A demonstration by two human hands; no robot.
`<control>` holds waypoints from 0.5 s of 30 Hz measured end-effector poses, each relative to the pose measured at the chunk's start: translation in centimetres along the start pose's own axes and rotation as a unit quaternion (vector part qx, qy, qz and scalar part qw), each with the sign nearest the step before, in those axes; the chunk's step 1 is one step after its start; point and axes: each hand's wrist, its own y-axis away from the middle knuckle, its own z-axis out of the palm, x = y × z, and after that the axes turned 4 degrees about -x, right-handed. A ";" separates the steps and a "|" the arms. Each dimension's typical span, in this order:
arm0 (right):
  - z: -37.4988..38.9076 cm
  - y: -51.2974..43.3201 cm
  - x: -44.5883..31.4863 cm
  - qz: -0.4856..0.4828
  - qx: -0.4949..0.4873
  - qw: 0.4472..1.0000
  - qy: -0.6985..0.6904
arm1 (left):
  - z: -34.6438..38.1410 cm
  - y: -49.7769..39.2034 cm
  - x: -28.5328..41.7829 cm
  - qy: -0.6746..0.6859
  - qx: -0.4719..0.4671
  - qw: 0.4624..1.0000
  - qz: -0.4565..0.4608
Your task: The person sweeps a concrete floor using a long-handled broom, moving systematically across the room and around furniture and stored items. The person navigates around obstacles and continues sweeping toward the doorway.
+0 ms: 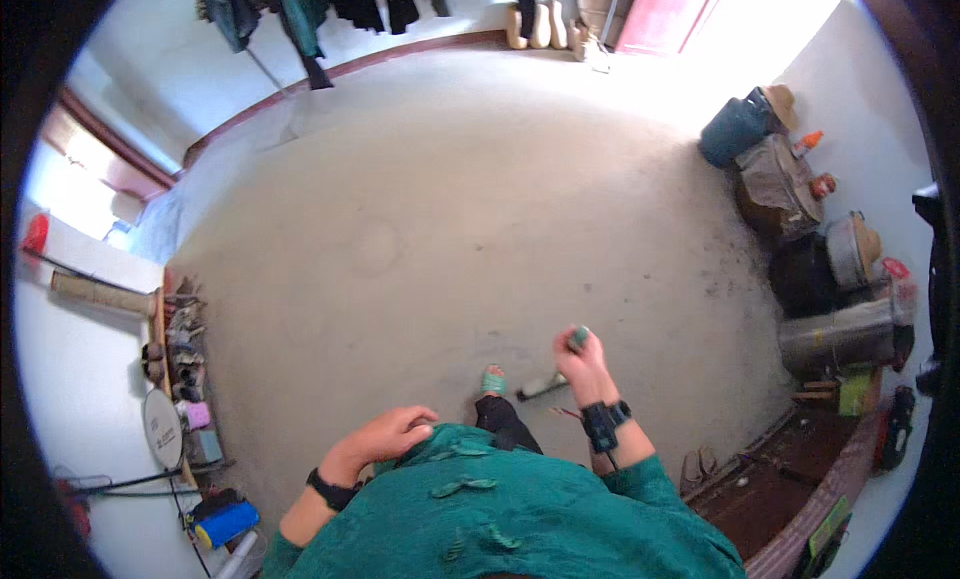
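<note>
My right hand (581, 361) is closed around the green-tipped end of a handle (578, 337), held out ahead of my body. Below that hand, on the floor, lies a dark-edged, pale head of what looks like a broom or mop (541, 388). My forearm and hand hide whatever joins it to the handle. At the front of my green shirt (480, 496), my left hand (386, 433) has loosely bent fingers and nothing visible in it. Both wrists wear dark bands. One foot in a green sandal (493, 380) shows between my hands.
Bins and pots (814, 339) line the right wall, beside a low reddish-brown surface (795, 444). A shoe rack (187, 339) and a round fan-like disc (162, 430) stand on the left. Clothes (300, 16) hang at the far wall. A red door (667, 13) stands by the bright doorway.
</note>
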 end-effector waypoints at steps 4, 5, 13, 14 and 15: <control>7.2 -3.4 1.5 0.065 -0.068 0.993 0.071 | 0.9 0.3 0.3 0.099 0.059 0.992 -0.043; 8.6 -4.2 1.6 0.068 -0.067 0.991 0.096 | 1.3 0.2 0.2 0.128 0.070 0.988 -0.054; 7.8 -0.1 5.9 0.197 -0.174 0.817 0.513 | 2.3 -3.3 -0.1 0.298 0.085 0.950 -0.030; 7.3 1.2 6.6 0.218 -0.187 0.760 0.583 | 2.2 -3.9 0.0 0.339 0.088 0.936 -0.018; 6.6 2.7 7.2 0.209 -0.181 0.744 0.609 | 2.2 -4.5 0.3 0.381 0.089 0.920 0.000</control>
